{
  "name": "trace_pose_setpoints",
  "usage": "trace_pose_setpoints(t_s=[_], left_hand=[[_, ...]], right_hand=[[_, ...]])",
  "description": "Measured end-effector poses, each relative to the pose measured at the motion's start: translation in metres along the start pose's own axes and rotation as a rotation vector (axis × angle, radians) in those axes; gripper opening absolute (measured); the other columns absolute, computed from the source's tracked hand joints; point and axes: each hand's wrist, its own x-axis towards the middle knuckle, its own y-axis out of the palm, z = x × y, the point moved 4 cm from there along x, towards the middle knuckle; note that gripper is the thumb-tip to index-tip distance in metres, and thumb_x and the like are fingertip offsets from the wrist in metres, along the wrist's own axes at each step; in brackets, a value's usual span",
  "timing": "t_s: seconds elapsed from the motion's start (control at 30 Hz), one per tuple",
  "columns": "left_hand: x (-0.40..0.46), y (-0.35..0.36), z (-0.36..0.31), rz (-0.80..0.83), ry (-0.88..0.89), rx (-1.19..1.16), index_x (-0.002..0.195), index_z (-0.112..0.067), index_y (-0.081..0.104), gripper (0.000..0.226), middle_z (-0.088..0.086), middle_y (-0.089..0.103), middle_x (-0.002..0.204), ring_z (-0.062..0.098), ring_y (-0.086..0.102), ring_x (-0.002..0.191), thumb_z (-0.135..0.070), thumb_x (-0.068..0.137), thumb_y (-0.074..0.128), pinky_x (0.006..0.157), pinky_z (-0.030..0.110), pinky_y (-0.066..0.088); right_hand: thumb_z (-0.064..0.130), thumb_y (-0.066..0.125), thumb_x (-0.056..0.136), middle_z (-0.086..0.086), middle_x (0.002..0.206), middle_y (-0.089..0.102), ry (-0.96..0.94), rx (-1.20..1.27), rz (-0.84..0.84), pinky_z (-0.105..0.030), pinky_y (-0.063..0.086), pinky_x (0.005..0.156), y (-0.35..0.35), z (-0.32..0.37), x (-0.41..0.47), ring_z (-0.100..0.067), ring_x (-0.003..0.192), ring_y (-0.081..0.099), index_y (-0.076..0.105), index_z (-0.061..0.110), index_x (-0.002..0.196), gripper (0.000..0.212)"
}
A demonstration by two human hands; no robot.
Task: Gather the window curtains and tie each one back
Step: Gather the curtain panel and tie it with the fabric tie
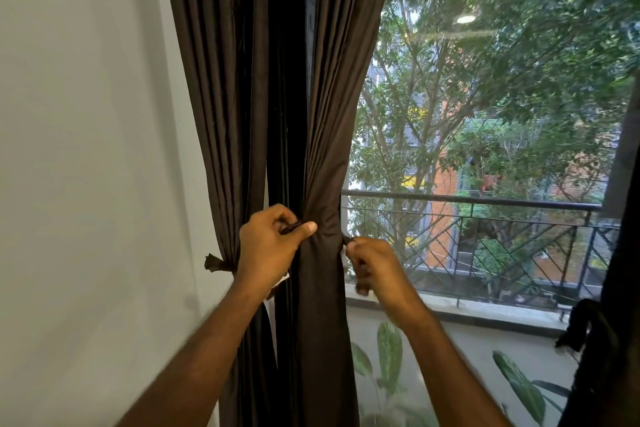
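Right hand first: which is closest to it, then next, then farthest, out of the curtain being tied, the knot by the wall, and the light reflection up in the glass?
From the right hand:
1. Curtain being tied, just left, touching the fingers.
2. Knot, farther left by the wall, past the left hand.
3. Light reflection, high up on the right.

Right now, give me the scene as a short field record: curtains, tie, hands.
left curtain: already tied back, knot at its wall-side edge
right curtain: gathered at the waist, tie not yet knotted
tie strip: dark, wrapped round the gathered curtain
left hand: pinches one tie end
right hand: grips the other tie end
outside: balcony railing, trees
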Motion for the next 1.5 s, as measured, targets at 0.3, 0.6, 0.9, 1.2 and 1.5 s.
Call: trace_pose_setpoints(t_s=[0.3,0.6,0.9,1.2,1.5], left_hand=[[-0.011,0.015,-0.008,0.073,-0.081,-0.032,0.062,-0.007,0.067,0.035,0.012,0.061,0.055,0.020,0.057,0.051,-0.023,0.093,0.071,0.055,0.039,0.046],[-0.023,0.018,-0.012,0.388,-0.372,-0.363,0.099,-0.004,0.078,0.030,0.018,0.077,0.096,0.031,0.073,0.099,-0.025,0.103,0.056,0.094,0.043,0.058],[-0.035,0.018,-0.002,0.394,-0.117,-0.029,0.092,-0.008,0.068,0.011,0.009,0.072,0.070,0.015,0.069,0.057,-0.018,0.093,0.072,0.058,0.029,0.057],[-0.025,0.010,-0.015,0.431,0.184,0.058,0.095,-0.012,0.069,0.021,0.000,0.064,0.073,0.003,0.059,0.058,-0.005,0.103,0.051,0.056,0.020,0.048],[-0.035,0.036,-0.016,0.435,0.466,0.212,0.116,-0.014,0.071,0.036,-0.002,0.072,0.101,0.013,0.068,0.090,-0.031,0.101,0.043,0.079,0.042,0.057]], right_hand=[[0.011,0.050,0.105,-0.011,0.092,0.074,0.039,0.390,0.121,-0.049,0.057,0.091,0.032,0.011,-0.019,-0.018,0.088,0.072,0.069,0.003,0.096,0.023],[0.025,0.066,0.093,-0.025,0.101,0.072,0.014,0.363,0.138,-0.051,0.053,0.093,0.035,-0.002,-0.013,-0.034,0.097,0.069,0.069,-0.007,0.100,0.033],[0.025,0.067,0.096,-0.022,0.081,0.072,-0.144,0.207,-0.040,-0.046,0.057,0.075,0.023,-0.013,-0.002,-0.032,0.072,0.068,0.074,0.003,0.083,0.027],[-0.003,0.055,0.101,-0.009,0.084,0.072,-0.256,0.105,-0.052,-0.027,0.054,0.072,0.019,-0.025,-0.008,-0.018,0.072,0.066,0.065,0.006,0.106,0.014],[0.003,0.060,0.099,0.018,0.085,0.072,-0.471,-0.284,-0.110,-0.019,0.054,0.068,0.024,-0.033,-0.026,-0.004,0.078,0.070,0.066,0.015,0.105,0.014]])
